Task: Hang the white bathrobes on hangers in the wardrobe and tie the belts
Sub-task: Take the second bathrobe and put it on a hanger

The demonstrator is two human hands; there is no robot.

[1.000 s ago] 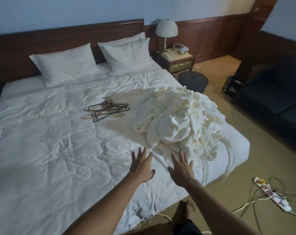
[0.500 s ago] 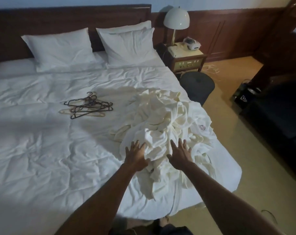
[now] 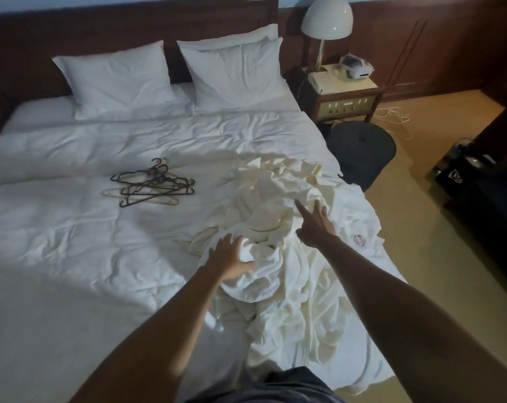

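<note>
Head view: a heap of white bathrobes (image 3: 278, 228) was seen piled on the right side of a bed (image 3: 72, 242), spilling toward its right edge. The left hand (image 3: 232, 258) was laid on the near part of the heap, its fingers and thumb curled round a fold of cloth. The right hand (image 3: 314, 223) was stretched over the middle of the pile with fingers straight and spread, the forefinger pointed forward; whether the fingertips touched the cloth could not be told. The two hands were held apart, the right one farther up the bed. A round badge (image 3: 358, 239) was shown on one robe just right of the right wrist. A tangle of dark and pale hangers (image 3: 152, 184) was left on the cover, well apart from the robes, to their left. Two pillows (image 3: 115, 80) were propped against a dark headboard (image 3: 28, 39). A domed lamp (image 3: 327, 17) was stood on a nightstand (image 3: 345, 97) beside the bed, with a dark round stool (image 3: 362, 149) below it on the floor.
</note>
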